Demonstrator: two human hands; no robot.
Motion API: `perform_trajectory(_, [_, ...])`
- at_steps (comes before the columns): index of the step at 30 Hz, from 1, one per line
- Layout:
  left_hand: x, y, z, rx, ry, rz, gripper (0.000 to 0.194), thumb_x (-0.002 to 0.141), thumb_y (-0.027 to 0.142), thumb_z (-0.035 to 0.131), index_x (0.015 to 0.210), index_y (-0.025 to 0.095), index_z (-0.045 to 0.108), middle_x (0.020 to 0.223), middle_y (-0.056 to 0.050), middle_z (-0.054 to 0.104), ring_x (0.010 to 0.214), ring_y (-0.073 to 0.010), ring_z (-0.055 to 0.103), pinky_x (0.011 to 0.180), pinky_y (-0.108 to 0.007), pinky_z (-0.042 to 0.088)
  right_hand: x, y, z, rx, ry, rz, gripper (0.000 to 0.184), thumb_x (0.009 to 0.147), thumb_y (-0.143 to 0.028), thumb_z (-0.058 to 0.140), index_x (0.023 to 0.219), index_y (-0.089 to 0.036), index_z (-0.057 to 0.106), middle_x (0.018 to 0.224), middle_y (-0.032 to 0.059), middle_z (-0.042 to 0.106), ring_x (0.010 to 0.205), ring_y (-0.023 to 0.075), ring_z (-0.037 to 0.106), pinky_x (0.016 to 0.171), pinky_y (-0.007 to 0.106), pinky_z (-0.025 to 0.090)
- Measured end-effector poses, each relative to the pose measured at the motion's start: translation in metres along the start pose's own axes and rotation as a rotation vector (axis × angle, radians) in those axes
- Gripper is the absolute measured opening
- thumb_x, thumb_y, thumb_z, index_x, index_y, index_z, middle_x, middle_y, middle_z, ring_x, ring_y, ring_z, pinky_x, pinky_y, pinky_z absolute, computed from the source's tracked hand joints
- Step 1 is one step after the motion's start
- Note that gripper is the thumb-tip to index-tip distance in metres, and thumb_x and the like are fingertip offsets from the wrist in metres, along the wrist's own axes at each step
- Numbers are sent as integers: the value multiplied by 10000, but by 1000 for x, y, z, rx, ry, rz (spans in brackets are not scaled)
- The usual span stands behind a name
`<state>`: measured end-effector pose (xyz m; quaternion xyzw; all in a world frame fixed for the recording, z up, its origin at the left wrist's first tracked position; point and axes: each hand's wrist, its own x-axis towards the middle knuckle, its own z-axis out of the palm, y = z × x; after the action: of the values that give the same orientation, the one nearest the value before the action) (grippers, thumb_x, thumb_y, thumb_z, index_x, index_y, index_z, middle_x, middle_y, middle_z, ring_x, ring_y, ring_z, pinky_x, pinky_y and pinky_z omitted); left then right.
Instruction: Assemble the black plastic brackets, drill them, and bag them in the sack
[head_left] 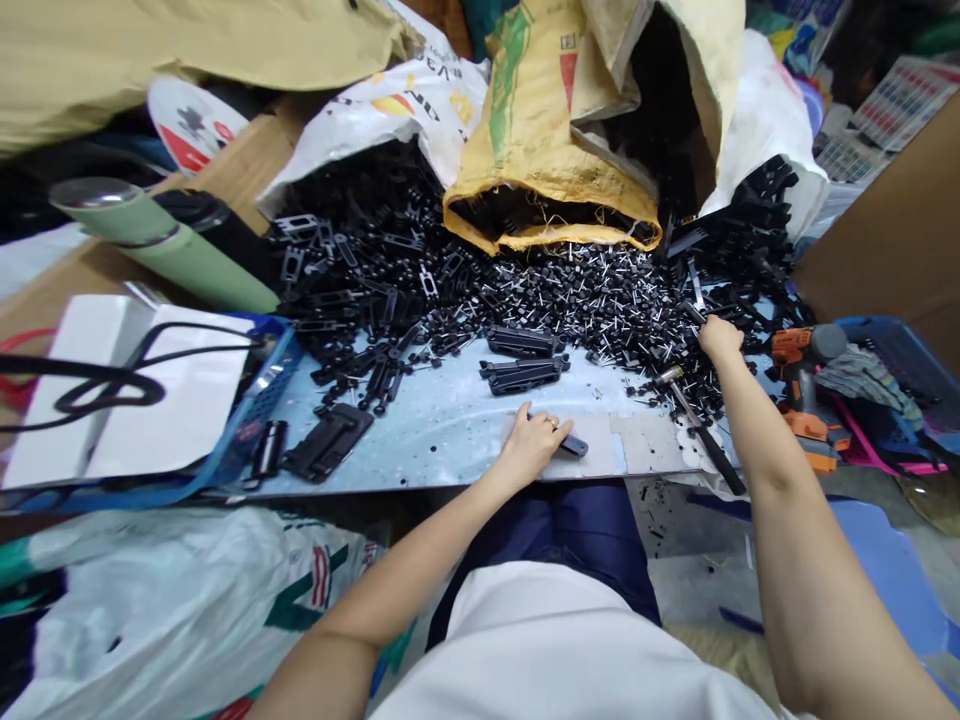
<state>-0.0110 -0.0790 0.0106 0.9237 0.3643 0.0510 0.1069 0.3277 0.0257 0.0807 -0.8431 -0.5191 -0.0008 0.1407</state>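
Note:
My left hand (534,440) rests at the table's front edge, its fingers closed over a long black plastic part (574,446) lying on a pale board. My right hand (721,340) reaches into the heap on the right. Its fingers are bent round the end of a dark plastic piece (691,312); the fingertips are partly hidden. Just beyond the left hand lie two stacks of assembled black plastic parts (525,376). A small hammer (705,435) with a black handle lies between the board and my right forearm.
Small black pieces with metal pins (600,295) form a heap, with black frames (352,260) left of it. A yellow sack (540,130) opens above. An orange drill (806,390) stands at right. A blue basket (277,385) and green flask (187,250) sit at left.

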Motion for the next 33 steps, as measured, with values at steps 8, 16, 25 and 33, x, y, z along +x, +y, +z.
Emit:
perform_trajectory(8, [-4,-1,4,-23,-52,-164,331,867,258,485,1189,185,510,991,-108,615,963,-235,546,783,-350,400,-51,-12,-8,-61,-132,-185,304,928,-265,371,1128,-65,482,1034,209,554,840,205,521,718,339,372])
perform_trajectory(16, [7,-6,-5,-180,-138,-71,347,879,281,419,1203,172,479,1095,-96,573,1045,-228,510,894,-363,390,-183,-46,21,-262,-665,-1068,289,925,-401,401,993,-179,573,911,77,615,776,160,582,640,246,358])
perform_trajectory(25, [4,2,-11,-194,-132,-119,646,637,635,640,1087,189,511,1072,-95,598,1006,-279,524,854,-400,380,-202,-50,20,-276,-570,-933,329,945,-417,335,1029,-196,563,904,72,610,787,167,590,588,248,311])
perform_trajectory(33, [-1,-6,4,-205,24,-14,570,681,651,589,981,170,531,925,-87,628,879,-249,594,786,-353,432,-213,-55,8,-297,-435,-951,334,958,-385,311,1013,-195,581,870,74,622,772,170,560,605,279,270])
